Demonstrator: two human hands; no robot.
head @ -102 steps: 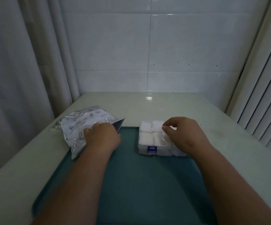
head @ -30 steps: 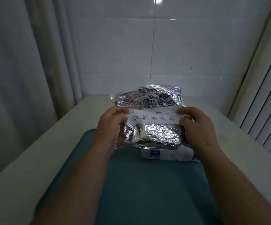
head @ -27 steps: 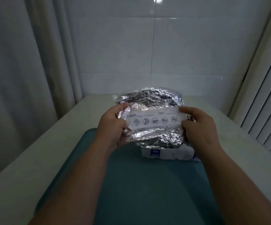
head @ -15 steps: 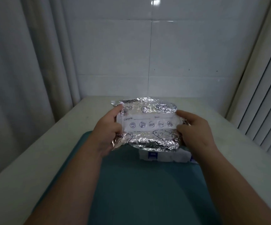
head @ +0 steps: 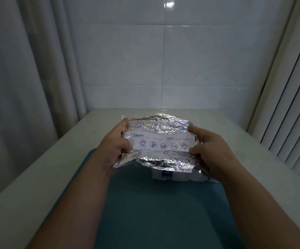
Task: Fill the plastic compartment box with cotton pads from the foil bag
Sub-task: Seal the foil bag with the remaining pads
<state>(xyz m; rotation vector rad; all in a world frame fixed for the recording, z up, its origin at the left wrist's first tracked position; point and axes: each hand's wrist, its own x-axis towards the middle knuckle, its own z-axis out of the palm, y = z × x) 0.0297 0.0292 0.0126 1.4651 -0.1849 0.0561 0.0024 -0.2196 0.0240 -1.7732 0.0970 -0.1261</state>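
Observation:
I hold the silver foil bag [head: 160,139] in the air with both hands, its printed label side facing me. My left hand [head: 114,146] grips its left edge, thumb on the front. My right hand [head: 209,150] grips its right edge the same way. Below and behind the bag sits the plastic compartment box [head: 178,176] on the teal mat; only its front wall with a blue clasp shows. The bag hides the box's compartments and any cotton pads in them.
The teal mat [head: 160,212] covers the near part of a pale table [head: 37,177]. A tiled wall stands behind the table, a curtain hangs at the left and vertical blinds [head: 289,114] at the right.
Since 3.4 s ago both hands lifted the bag off the table's left side and brought it over the box. In the last second the bag came down a little and tilted flatter.

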